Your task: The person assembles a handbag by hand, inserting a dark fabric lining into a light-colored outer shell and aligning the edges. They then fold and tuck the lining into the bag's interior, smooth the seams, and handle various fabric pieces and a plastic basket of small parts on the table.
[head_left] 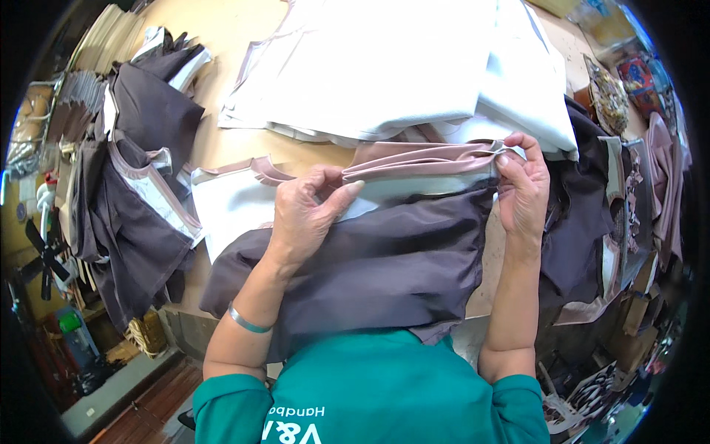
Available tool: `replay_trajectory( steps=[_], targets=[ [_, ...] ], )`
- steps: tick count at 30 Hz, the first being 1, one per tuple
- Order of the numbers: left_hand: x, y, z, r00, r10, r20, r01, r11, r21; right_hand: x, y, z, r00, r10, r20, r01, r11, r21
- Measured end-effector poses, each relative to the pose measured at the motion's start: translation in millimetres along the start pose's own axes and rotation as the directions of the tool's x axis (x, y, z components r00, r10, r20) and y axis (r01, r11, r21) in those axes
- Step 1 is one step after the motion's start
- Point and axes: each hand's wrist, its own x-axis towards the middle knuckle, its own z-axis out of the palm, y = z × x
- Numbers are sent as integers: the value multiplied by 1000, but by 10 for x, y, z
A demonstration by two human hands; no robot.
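Observation:
Between my hands stretches a folded strip of dusty-pink leather-like material (421, 164), its layers bunched lengthwise. It joins a pale band and a dark brown lining (370, 259) that hangs over the table's front edge toward my body. My right hand (523, 189) pinches the strip's right end between thumb and fingers. At the left end, my left hand (310, 211) has its thumb and bent fingers closed on the strip's edge. Under and left of that hand lies a white piece with pink trim (229, 196).
A large stack of white sheets (370, 66) covers the table (211, 140) beyond my hands. Dark lining pieces with pink and white edges (140, 214) are heaped at the left. More dark fabric (580, 222) hangs at the right, near pink material (664, 192). A black-bladed fan (46, 255) stands far left.

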Motion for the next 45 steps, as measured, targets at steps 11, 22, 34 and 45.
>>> replay_trajectory(
  steps=[11,22,34,45],
  targets=[
    [9,-10,-9,999,39,-10,-39,999,0,15,-4,-9,999,-7,37,9,999,-46],
    [51,-84,9,998,62,-13,-63,995,-77,40,26,-49,998,45,34,-42,996,-72],
    [49,-99,11,995,97,22,-93,986,-140,72,63,-87,996,17,90,-15,1000,-22],
    [29,7,-2,994,91,58,-87,994,-69,47,62,-109,997,42,67,-40,999,-18]
  ],
)
